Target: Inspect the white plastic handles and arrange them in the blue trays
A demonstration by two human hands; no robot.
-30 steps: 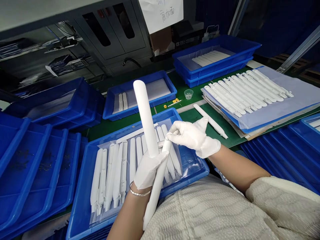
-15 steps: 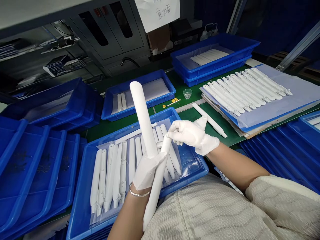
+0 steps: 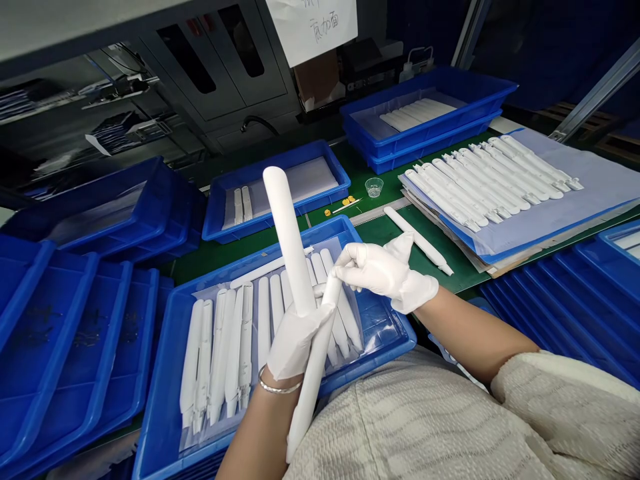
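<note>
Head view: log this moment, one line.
left hand: holds upper white piece, lower white piece | right hand: fingers at lower piece's far end | below: blue tray of white pieces

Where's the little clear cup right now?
In the head view, the clear cup stands on the green table, slightly right of centre, just right of the yellow pieces and in front of two stacked blue trays.

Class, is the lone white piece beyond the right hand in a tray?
No, out: the lone white piece lies on the green tabletop.
</note>
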